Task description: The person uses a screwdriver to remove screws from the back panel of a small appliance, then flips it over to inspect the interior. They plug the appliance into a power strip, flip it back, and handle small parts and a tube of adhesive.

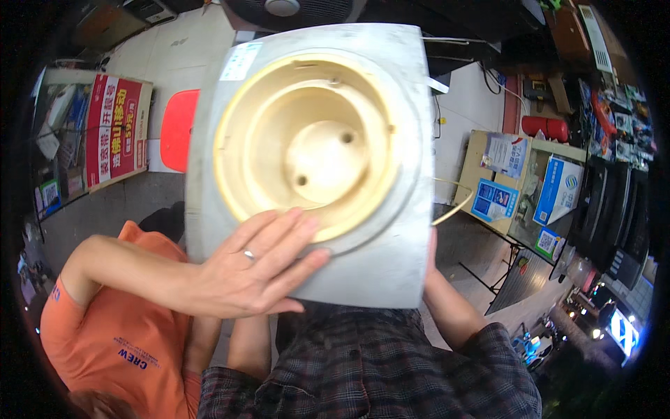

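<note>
A square grey panel [391,265] with a round cream plastic recess [307,140] fills the middle of the view, held up facing me. My right hand [431,246] grips its right edge; only a sliver of the fingers shows, above my forearm and plaid sleeve. My left forearm [249,342] rises from the plaid sleeve and disappears behind the panel, so that hand is hidden. A co-worker in an orange shirt [118,328] lays a flat hand with a ring [255,272] on the panel's lower left, fingers reaching the cream rim.
Below lies a tiled floor with a red stool [180,129] and a red-and-white sign board [115,129] at the left. A counter with blue posters [499,183] and a red cylinder [544,127] stand at the right. A dark fan [283,8] is at the top.
</note>
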A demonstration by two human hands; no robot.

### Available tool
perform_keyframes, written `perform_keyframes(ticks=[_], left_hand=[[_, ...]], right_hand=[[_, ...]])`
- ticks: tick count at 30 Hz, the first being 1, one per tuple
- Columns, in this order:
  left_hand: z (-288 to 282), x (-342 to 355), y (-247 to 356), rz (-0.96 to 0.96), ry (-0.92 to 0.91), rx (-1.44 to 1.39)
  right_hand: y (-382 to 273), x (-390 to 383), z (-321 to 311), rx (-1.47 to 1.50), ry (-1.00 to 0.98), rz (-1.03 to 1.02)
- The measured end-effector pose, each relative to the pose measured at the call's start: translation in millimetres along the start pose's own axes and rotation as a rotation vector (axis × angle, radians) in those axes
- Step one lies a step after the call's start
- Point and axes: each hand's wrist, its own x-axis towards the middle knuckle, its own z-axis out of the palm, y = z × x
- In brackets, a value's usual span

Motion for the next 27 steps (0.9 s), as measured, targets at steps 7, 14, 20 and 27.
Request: perform_keyframes(ticks=[7,14,20,27], left_hand=[[-10.0,-12.7,-12.3,0.202,-0.04,-0.317],[136.1,-95.7,-21.1,-0.551,0.653,-1.173],[160.0,-13.2,11.5,-1.225,1.297,-1.793],[157.6,17.5,37.6,-1.096,1.261,-1.849]], right_hand=[[-87.5,1.5,-24.9,0.179,-0.049,-0.01],[-209.3,12.5,-33.0,-0.245,-0.117,0.006],[-236.5,42.0,-40.8,-0.454,-0.179,0.043],[-227.3,41.5,-94.6,-0.502,0.011,0.058]])
